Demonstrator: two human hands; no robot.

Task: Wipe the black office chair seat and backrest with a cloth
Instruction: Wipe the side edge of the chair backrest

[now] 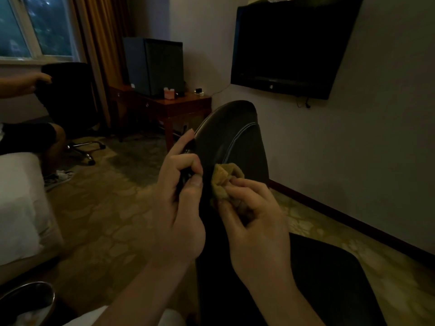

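Dim room: patterned tan carpet [98, 208], black wall-mounted TV [289, 48], and my black leather office chair [249, 156], its seat [329, 278] half lost in shadow. My left hand [181, 208] curls round the backrest [226, 135] edge; my right hand [254, 222] pinches the bunched yellow-green cloth [223, 180] against the leather.

Head camera looks forward and down — close on the backrest [231, 142].

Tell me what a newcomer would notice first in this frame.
Centre frame, the right hand holds a bunched yellow cloth against the black chair backrest, while the left hand holds the backrest's edge. Above right, a dark wall-mounted TV dominates the wall.
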